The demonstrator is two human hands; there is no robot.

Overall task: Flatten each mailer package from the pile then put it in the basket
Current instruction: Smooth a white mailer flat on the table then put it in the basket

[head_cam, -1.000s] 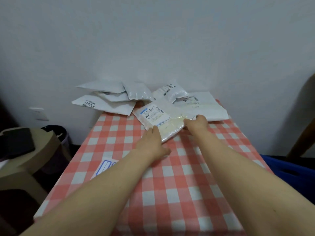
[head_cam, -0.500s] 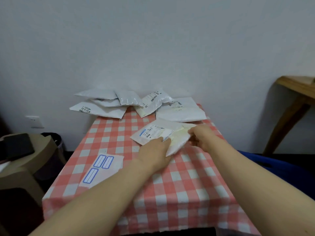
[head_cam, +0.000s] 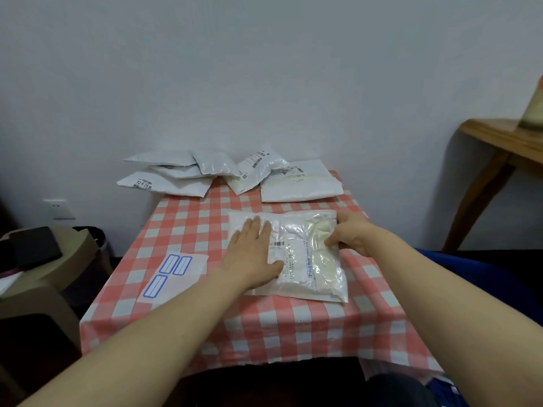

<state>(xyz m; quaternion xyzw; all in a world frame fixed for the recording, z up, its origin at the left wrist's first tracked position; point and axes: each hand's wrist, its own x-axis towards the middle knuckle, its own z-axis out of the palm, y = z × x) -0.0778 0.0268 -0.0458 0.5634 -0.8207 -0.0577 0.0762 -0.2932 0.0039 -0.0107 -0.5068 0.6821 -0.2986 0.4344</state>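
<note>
From my remote seat I look down over both forearms at the bench (head_cam: 194, 224), which is covered in a red-and-white checked cloth. The mailer package (head_cam: 296, 259) I am working on lies flat on the cloth near the middle of the bench, on my side of the pile, its printed label facing up and something pale and lumpy showing through the clear plastic on its right half. My left hand (head_cam: 252, 254) lies on the mailer's left part – palm down, fingers straight and close together, pressing the plastic against the bench. My right hand (head_cam: 349, 233) is at the mailer's far right edge, with its fingers (head_cam: 332, 240) curled and pinching the plastic there; how the thumb sits I cannot tell. The pile (head_cam: 252, 168) of white and grey mailers sits along the far edge of the bench against the wall, several overlapping each other and one at the left hanging past the bench's corner, well apart from the mailer under my hands. A flat white envelope (head_cam: 173, 274) with blue outlined boxes rests on the cloth to the left, just beside my left forearm. Off the bench to the left stands a beige stool (head_cam: 38, 286) with a black object (head_cam: 32, 248) on top – and to the right a wooden table (head_cam: 499, 139) stands by the wall.
</note>
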